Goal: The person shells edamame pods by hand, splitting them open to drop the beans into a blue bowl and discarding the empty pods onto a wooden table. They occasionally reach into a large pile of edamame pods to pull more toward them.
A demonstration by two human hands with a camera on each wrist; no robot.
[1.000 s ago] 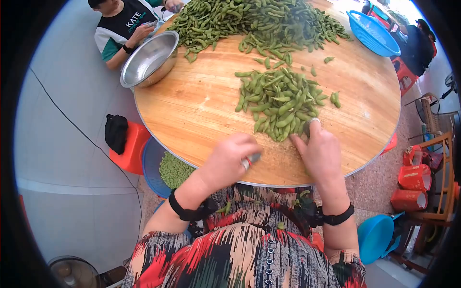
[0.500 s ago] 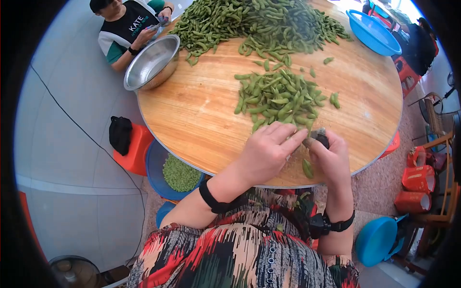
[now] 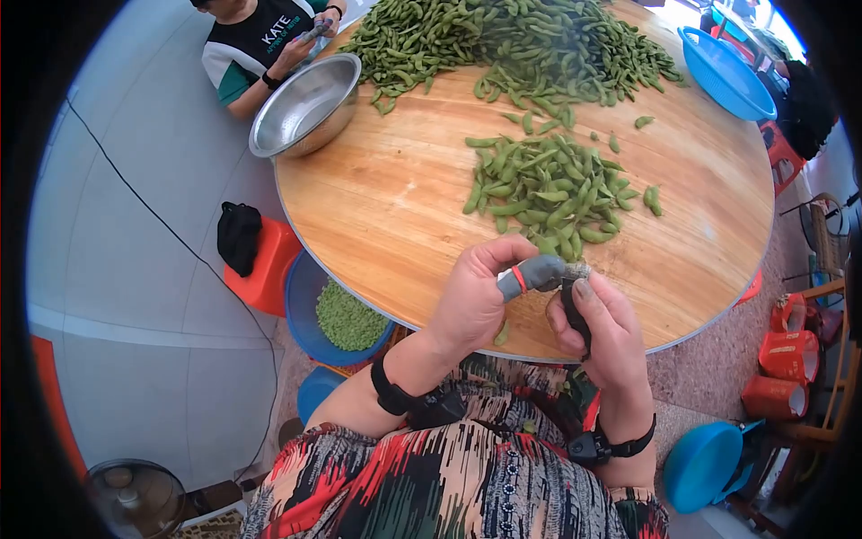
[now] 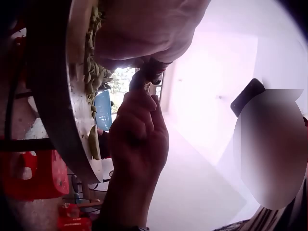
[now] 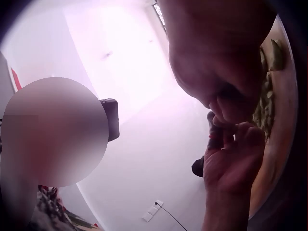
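Observation:
My left hand wears a grey cover with a red band on its thumb. My right hand has a black cover along one finger, with a fuzzy grey tip. The two hands meet over the table's near edge, the grey thumb right at that tip. I cannot tell whether anything is pinched between them. Just beyond lies a small heap of green edamame pods. One pod shows below my left hand. In the left wrist view my right hand stands with fingers curled.
A large heap of pods covers the far side of the round wooden table. A steel bowl and a blue basket stand on it. Shelled beans fill a blue tub beside a red stool. Another person sits at the upper left.
Both hands have moved from the heap's near edge toward each other. The left hand, earlier back-up with fingers at a pod, has turned so its grey-covered thumb shows. The view has shifted slightly.

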